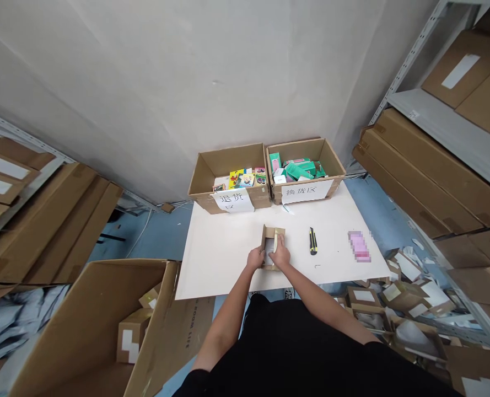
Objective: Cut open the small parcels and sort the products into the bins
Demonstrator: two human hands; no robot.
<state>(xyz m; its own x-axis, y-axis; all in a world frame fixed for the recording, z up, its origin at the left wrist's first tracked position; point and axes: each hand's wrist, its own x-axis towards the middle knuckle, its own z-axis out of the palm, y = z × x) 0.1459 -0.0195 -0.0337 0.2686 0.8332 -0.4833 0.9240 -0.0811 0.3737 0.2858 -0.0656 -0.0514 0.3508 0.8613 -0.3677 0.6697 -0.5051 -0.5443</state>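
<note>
Holding open carton (274, 232) between hands (282, 255), boxes (263, 199) marked 退货区 and 换货区 behind

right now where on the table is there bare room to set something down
Widest: the table left of the small box, in front of the left carton. Smaller: between the knife and the blurred pink item, bar a speck. Crowded: the middle, where the left hand and right hand hold the box, and the back, where the left carton and right carton stand.

Soft, even light is falling; worktop (220, 248) is showing brightest. Wide lens is tilting and stretching shelves (447, 124) at the edges. Coarse pixel blocks are covering a pink item (359, 246).
</note>
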